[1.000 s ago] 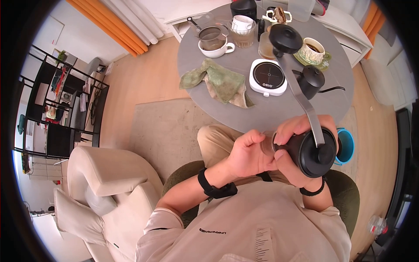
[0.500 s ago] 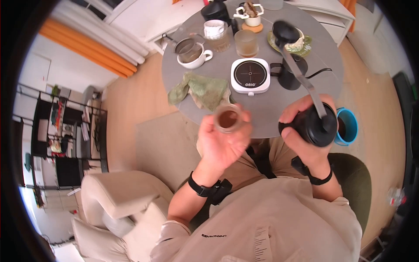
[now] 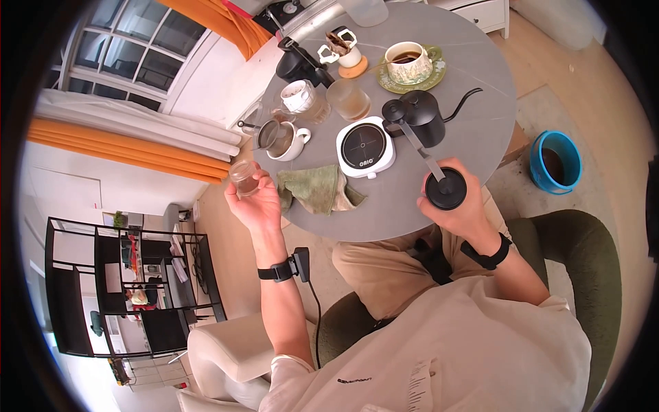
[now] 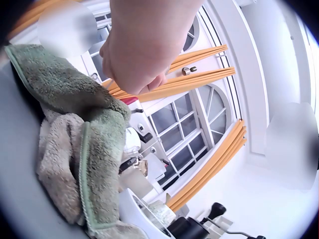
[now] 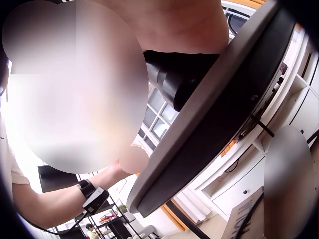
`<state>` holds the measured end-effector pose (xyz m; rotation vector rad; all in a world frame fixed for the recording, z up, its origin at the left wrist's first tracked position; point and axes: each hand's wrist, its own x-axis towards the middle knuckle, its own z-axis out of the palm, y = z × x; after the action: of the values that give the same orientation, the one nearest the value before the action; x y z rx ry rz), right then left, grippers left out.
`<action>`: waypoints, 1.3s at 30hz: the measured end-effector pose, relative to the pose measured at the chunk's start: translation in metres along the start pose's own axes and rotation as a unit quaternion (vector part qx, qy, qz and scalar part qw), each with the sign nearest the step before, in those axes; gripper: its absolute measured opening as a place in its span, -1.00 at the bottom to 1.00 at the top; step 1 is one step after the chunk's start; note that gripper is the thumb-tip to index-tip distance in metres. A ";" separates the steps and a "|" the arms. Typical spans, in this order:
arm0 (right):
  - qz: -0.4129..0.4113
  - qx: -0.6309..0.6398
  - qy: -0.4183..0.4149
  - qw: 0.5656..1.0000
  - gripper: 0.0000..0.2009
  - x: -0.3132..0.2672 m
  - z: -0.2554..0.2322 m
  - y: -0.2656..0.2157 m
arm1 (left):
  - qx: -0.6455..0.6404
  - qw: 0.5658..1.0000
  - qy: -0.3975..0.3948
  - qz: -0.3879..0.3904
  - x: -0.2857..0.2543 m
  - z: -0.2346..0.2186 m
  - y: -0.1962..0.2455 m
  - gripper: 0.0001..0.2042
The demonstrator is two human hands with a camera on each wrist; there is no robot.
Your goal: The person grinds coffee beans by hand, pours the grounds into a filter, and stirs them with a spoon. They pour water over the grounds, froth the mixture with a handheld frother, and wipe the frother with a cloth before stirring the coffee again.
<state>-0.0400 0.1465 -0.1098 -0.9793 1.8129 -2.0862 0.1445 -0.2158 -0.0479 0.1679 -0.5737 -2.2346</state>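
My left hand (image 3: 261, 209) holds a small clear glass jar (image 3: 244, 177) at the table's left edge, beside a green cloth (image 3: 312, 189). In the left wrist view the back of the left hand (image 4: 142, 55) hides the jar. My right hand (image 3: 463, 214) grips a black hand coffee grinder (image 3: 446, 189) over the table's near edge. Its metal crank slants up and away, ending in a black knob that overlaps the black gooseneck kettle (image 3: 427, 123) in the head view. The grinder's dark body (image 5: 167, 82) shows below the hand in the right wrist view.
On the round grey table (image 3: 473, 69) stand a white device with a round black top (image 3: 364, 145), a glass (image 3: 350, 101), a white cup with a strainer (image 3: 288, 144) and a patterned cup (image 3: 410, 69) on a green saucer. A blue bucket (image 3: 542, 180) stands on the floor at right.
The hands have come apart. My left hand has carried the jar away from the grinder to the left table edge, and the grinder stays in my right hand. The head view has turned.
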 end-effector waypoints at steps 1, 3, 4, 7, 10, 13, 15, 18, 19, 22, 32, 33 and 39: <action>0.003 0.015 0.007 1.000 -0.61 0.000 -0.001 0.003 | 0.005 1.000 0.001 -0.001 0.003 0.000 0.000 -0.51; 0.007 0.058 0.019 0.998 -0.59 -0.002 -0.003 0.004 | 0.017 1.000 0.025 0.005 0.009 -0.004 -0.001 -0.51; 0.009 0.087 0.022 0.996 -0.59 0.001 -0.004 -0.003 | 0.022 0.999 0.039 0.008 0.010 -0.006 -0.003 -0.51; 0.007 0.124 0.027 0.992 -0.59 0.006 -0.011 -0.011 | 0.018 0.999 0.040 0.002 0.017 -0.011 -0.006 -0.50; 0.014 0.152 0.030 0.988 -0.57 0.012 -0.017 -0.014 | 0.021 0.999 0.027 0.002 0.023 -0.013 -0.008 -0.50; 0.044 0.185 0.020 0.982 -0.58 0.013 -0.020 -0.019 | 0.021 0.999 0.027 0.001 0.024 -0.012 -0.008 -0.49; 0.057 0.224 0.013 0.973 -0.59 0.015 -0.020 -0.019 | 0.023 0.999 0.026 -0.002 0.023 -0.010 -0.009 -0.49; 0.069 0.294 0.005 0.953 -0.57 0.018 -0.018 -0.018 | 0.024 1.000 0.005 -0.005 0.021 -0.015 -0.007 -0.49; 0.073 0.307 0.002 0.949 -0.57 0.020 -0.019 -0.024 | 0.021 1.000 -0.002 -0.007 0.020 -0.016 -0.007 -0.49; 0.073 0.380 0.001 0.922 -0.63 0.030 -0.021 -0.041 | 0.014 1.000 0.000 -0.007 0.017 -0.019 -0.009 -0.50; 0.142 0.649 -0.109 0.739 -0.77 0.097 -0.035 -0.094 | 0.001 1.000 0.005 0.018 0.019 -0.030 -0.020 -0.52; 0.155 0.671 -0.128 0.714 -0.77 0.100 -0.036 -0.097 | -0.002 1.000 0.007 0.017 0.018 -0.031 -0.024 -0.53; 0.199 0.690 -0.093 0.690 -0.78 0.099 -0.029 -0.101 | -0.002 1.000 0.011 0.007 0.021 -0.035 -0.027 -0.55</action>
<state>-0.1062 0.1369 0.0188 -0.2425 -0.0176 -2.0818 0.1220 -0.2283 -0.0900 0.1851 -0.5581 -2.2171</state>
